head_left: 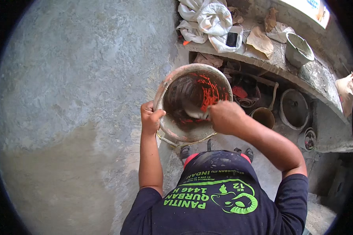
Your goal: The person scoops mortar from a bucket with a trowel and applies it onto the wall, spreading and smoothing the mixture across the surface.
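Toward nine o'clock, mottled grey concrete [82, 78] is spreading broadly; from one to three o'clock, a curving concrete desk [278, 58] is carrying white sacks [213, 17] and a pail [294, 59]. Both forearms [150, 160] are reaching up from six o'clock. The left hand [151, 116] is holding the central bucket [175, 130] in its grip, near the rim's nine o'clock; the right hand [227, 116] is curling its grip at four o'clock, on a blurred pale object [197, 114]. The bucket's mouth is facing the viewer, its long axis running roughly along the line of sight. Orange smears [210, 94] are streaking its inside at two o'clock.
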Available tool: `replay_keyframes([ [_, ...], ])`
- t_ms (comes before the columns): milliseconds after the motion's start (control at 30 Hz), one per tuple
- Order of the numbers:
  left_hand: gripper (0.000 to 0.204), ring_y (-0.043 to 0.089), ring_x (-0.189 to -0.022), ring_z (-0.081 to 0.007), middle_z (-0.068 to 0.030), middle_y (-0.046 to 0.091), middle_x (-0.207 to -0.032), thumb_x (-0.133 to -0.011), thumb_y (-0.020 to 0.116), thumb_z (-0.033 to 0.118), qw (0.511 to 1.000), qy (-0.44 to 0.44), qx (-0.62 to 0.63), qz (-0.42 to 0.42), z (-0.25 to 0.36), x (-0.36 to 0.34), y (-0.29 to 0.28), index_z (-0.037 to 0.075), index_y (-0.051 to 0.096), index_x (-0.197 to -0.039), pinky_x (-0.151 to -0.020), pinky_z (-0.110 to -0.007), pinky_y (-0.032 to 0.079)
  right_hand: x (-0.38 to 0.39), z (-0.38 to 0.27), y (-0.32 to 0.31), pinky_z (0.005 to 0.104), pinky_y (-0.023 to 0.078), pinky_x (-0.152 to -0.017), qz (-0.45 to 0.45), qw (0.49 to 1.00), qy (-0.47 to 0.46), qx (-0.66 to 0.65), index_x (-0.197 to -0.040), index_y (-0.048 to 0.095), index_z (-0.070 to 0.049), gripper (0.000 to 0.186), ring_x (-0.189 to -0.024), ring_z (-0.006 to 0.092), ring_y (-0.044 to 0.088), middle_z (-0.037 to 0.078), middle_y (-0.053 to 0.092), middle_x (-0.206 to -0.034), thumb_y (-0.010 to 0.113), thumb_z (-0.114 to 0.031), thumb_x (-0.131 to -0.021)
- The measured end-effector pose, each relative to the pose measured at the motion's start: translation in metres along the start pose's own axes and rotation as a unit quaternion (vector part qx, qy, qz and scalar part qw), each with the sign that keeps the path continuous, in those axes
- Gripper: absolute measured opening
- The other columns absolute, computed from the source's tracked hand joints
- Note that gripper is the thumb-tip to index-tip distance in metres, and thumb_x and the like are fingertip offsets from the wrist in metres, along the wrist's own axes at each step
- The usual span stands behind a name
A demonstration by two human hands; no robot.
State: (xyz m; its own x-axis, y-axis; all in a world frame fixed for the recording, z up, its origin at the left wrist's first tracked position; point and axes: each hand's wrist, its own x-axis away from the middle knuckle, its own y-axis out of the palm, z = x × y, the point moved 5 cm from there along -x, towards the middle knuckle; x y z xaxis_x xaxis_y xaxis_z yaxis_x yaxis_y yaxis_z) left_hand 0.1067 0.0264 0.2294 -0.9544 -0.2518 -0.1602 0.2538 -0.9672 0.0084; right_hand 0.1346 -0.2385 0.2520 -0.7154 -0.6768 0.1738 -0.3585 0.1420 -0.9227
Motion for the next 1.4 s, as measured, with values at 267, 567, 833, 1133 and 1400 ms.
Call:
replay_keyframes([
  [267, 0.011, 0.044, -0.057, -0.0050, 0.0047, 0.054, -0.063, -0.067, 0.063, 0.001, 0.998, 0.023, -0.042, -0.028, -0.004, 0.005, 0.017, 0.003, 0.054, -0.061, -0.053, -0.027, 0.031, -0.022, -0.043, -0.040, 0.0460, 0.061, -0.074, 0.042, 0.998, -0.035, -0.027, -0.084, 0.078, 0.000, 0.019, -0.086, 0.0382, 0.075, 0.024, 0.074, -0.086, 0.067, -0.013, -0.077],
  [567, 0.002, 0.050, -0.060, -0.0059, 0.0026, 0.061, -0.070, -0.069, 0.062, -0.001, 0.998, 0.044, -0.050, 0.005, 0.025, 0.018, 0.009, -0.001, 0.063, -0.070, -0.056, -0.026, 0.037, -0.003, -0.023, -0.026, 0.0452, 0.062, -0.075, -0.038, 0.996, -0.069, 0.048, -0.092, 0.076, 0.002, 0.021, -0.088, 0.0368, 0.076, 0.021, 0.075, -0.095, 0.065, -0.011, -0.080],
  [833, 0.006, 0.046, -0.058, -0.0049, 0.0033, 0.058, -0.066, -0.071, 0.061, 0.000, 0.996, 0.066, -0.065, -0.007, 0.031, 0.015, 0.016, 0.001, 0.059, -0.065, -0.053, -0.026, 0.034, -0.002, -0.030, 0.001, 0.0448, 0.061, -0.074, 0.052, 0.997, -0.063, -0.007, -0.087, 0.076, 0.000, 0.017, -0.090, 0.0352, 0.075, 0.021, 0.075, -0.093, 0.065, -0.010, -0.078],
  [1133, 0.012, 0.041, -0.057, -0.0043, 0.0070, 0.051, -0.062, -0.070, 0.061, 0.000, 0.994, 0.070, -0.080, -0.017, 0.026, 0.017, 0.005, 0.004, 0.054, -0.062, -0.052, -0.027, 0.029, 0.005, -0.002, 0.003, 0.0509, 0.058, -0.074, 0.181, 0.980, 0.035, -0.079, -0.105, 0.063, 0.002, 0.025, -0.083, 0.0412, 0.072, 0.026, 0.070, -0.086, 0.065, -0.019, -0.092],
  [1400, 0.003, 0.046, -0.058, -0.0051, 0.0034, 0.059, -0.066, -0.069, 0.061, -0.001, 0.997, 0.057, -0.050, 0.012, 0.038, 0.014, -0.004, 0.000, 0.060, -0.067, -0.054, -0.026, 0.034, 0.015, -0.017, 0.013, 0.0504, 0.059, -0.075, -0.021, 0.999, -0.029, -0.037, -0.104, 0.067, 0.000, 0.026, -0.080, 0.0413, 0.072, 0.023, 0.071, -0.085, 0.066, -0.019, -0.087],
])
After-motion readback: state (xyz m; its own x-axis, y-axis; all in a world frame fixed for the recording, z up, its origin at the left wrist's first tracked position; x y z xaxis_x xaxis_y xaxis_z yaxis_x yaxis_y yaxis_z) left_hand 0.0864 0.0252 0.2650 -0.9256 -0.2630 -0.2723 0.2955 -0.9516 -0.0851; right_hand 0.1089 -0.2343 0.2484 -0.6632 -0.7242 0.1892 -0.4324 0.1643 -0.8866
